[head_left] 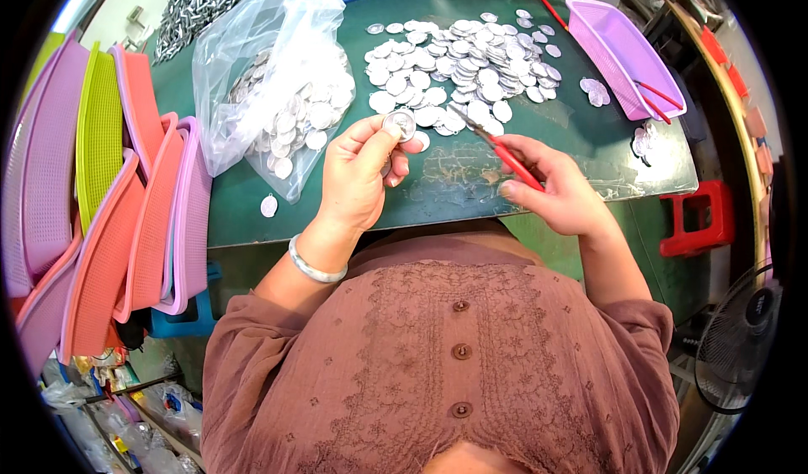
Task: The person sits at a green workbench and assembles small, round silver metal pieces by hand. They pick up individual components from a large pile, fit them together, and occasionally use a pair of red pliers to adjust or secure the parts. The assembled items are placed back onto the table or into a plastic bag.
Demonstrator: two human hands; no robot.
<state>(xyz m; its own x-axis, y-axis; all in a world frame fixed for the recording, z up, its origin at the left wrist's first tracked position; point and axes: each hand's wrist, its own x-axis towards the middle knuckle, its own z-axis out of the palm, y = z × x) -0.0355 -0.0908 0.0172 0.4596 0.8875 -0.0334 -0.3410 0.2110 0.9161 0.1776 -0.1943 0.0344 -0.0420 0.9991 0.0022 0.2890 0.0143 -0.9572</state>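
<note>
My left hand (358,175) is closed, pinching a round silver medallion (402,123) between thumb and fingers over the green table (370,209). Part of another disc seems to show inside the curled fingers. My right hand (562,189) grips a slim hand tool with a red handle (520,164) and a narrow dark metal end, pointing up and left toward the discs. The tool's exact kind is hard to make out. Just beyond both hands spreads a heap of silver medallions (480,57). A clear plastic bag (252,36) with more medallions lies to the left.
Stacked plastic baskets (101,179) stand at the left. One medallion (268,205) lies near the front edge. At the right are a purple basket (606,53), small clusters of discs (594,93), a red stool (699,219) and a fan (736,348). Dark metal pieces (198,7) lie far left.
</note>
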